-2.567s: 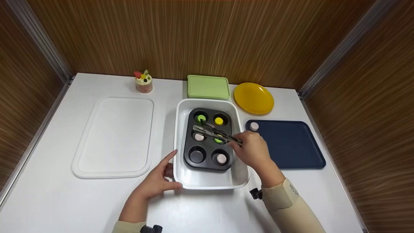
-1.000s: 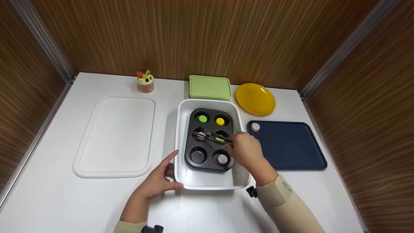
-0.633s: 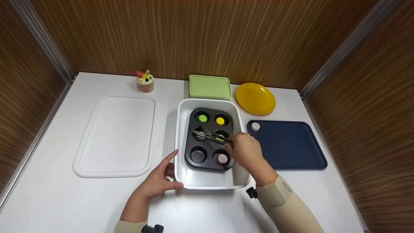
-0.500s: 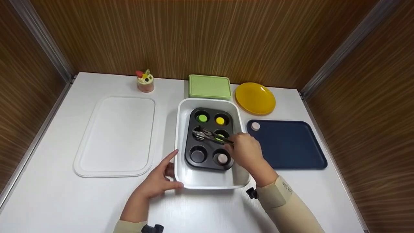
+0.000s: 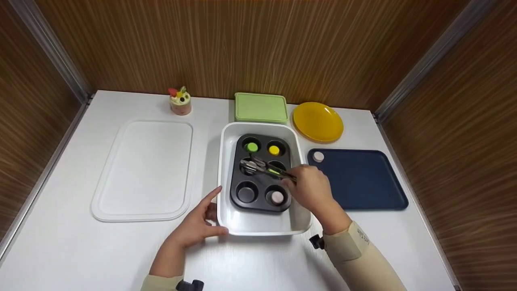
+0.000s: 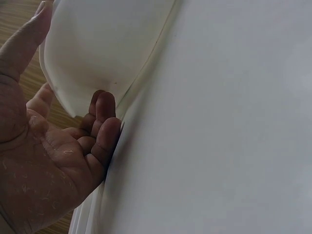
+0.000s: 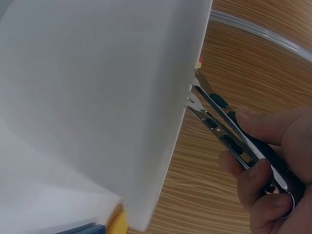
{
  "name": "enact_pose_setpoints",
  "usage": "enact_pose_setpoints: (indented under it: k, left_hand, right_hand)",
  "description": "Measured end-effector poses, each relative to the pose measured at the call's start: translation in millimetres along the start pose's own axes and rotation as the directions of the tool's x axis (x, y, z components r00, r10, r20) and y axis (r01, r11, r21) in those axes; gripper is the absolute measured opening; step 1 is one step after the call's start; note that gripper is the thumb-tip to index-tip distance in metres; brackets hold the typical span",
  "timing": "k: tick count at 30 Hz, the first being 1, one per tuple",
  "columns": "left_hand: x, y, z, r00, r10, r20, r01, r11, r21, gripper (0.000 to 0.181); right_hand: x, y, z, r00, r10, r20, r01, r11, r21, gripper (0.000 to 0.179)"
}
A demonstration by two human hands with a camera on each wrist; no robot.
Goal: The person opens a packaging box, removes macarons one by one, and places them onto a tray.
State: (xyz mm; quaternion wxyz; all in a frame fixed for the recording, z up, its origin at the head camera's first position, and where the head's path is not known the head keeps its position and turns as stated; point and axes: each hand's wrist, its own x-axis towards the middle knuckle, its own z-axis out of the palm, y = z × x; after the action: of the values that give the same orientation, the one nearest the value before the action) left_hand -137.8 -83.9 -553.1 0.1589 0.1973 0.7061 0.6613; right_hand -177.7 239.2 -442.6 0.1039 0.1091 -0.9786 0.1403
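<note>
My right hand point(image 5: 312, 186) grips a pair of metal tongs point(image 7: 229, 131), their handles between thumb and curled fingers. In the head view, the tong tips lie over the middle-left cup of a dark muffin tin point(image 5: 261, 206), where a pale round piece point(image 5: 252, 165) partly shows between them. Whether they pinch it I cannot tell. A green piece point(image 5: 252, 147), a yellow one point(image 5: 274, 150) and a pale pink one point(image 5: 277, 197) sit in other cups. The tin stands inside a white bin point(image 5: 258, 226). My left hand point(image 5: 197, 226) rests its extended thumb and index finger at the bin's near-left corner.
Left of the bin lies a white lid point(image 5: 147, 169). A navy tray point(image 5: 363, 182) with a pale pink piece point(image 5: 318, 157) is at the right. Behind stand a green lidded box point(image 5: 260, 107), a yellow plate point(image 5: 317, 122) and a dessert cup point(image 5: 180, 103).
The tongs came down from above the tin toward the middle-left cup, dipped there, and have since shifted slightly to the right with my right hand. My left hand stayed at the bin's corner.
</note>
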Motion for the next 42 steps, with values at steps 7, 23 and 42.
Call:
enact_pose_setpoints:
  k: [7,23,42]
  left_hand:
    - [0.7,-1.5,0.3,1.0,0.005,0.003,-0.005,1.0,-0.007,0.112]
    - [0.3,-2.9,-0.2,1.0,0.009,0.002,-0.009,0.999,-0.034,0.113]
    - [0.6,-0.5,0.6,1.0,-0.025,-0.008,0.025,1.0,-0.011,0.113]
  right_hand:
    - [-7.5,4,-4,0.999,-0.001,-0.032,0.002,1.0,0.023,0.012]
    - [-26.3,18,-25,0.98,0.007,-0.199,-0.001,1.0,0.027,0.02]
    - [-32.3,64,-58,0.942,0.025,-0.336,-0.021,1.0,0.018,0.025]
